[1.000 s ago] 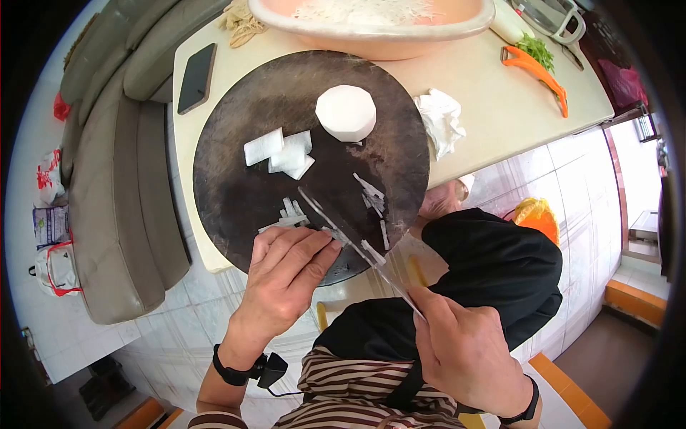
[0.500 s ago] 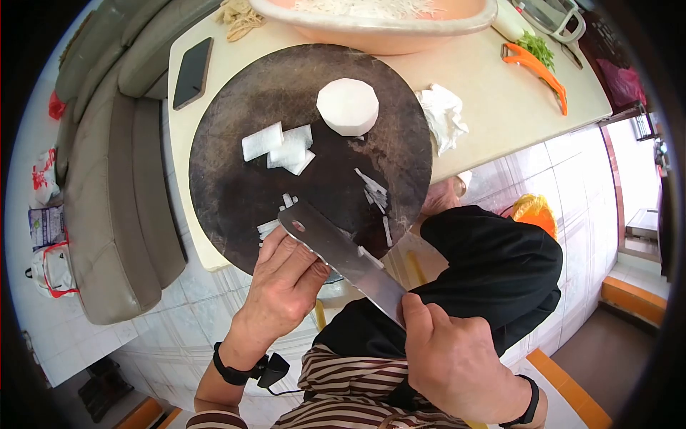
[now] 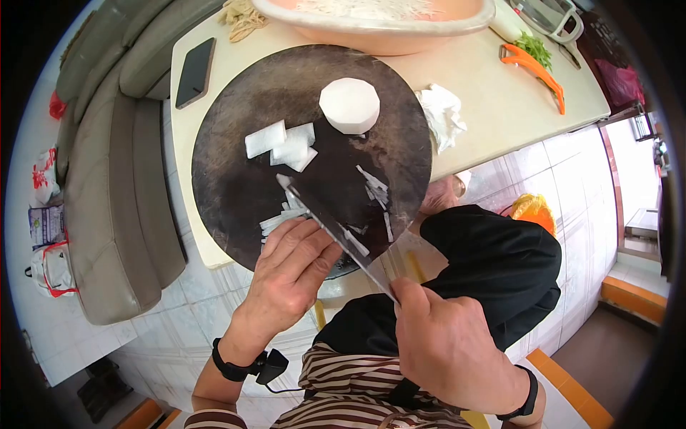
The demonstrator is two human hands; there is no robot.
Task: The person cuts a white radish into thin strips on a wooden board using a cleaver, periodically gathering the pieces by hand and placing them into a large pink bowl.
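White radish strips (image 3: 282, 218) lie at the near edge of a dark round chopping board (image 3: 236, 186), which sits on a pale worktop (image 3: 493, 93). The left hand (image 3: 289, 275) rests over them with fingers curled down, pinning the strips flat rather than closing around anything. The right hand (image 3: 446, 350) is wrapped tight around the handle of a cleaver (image 3: 332, 229), whose blade stands on edge just beside the left fingertips. Farther up the board lie a few flat slices (image 3: 282, 145) and a thick uncut round of radish (image 3: 349, 105), with loose slivers (image 3: 375, 189) to the right. Such strips look crisp and brittle, wet and likely slippery on the cut faces, so a downward press from bent fingertips, knuckles toward the blade, seems the safest hold. A salmon-coloured basin (image 3: 386, 32), a phone (image 3: 196, 72), a crumpled tissue (image 3: 441, 116) and an orange peeler (image 3: 536, 68) sit around the board.
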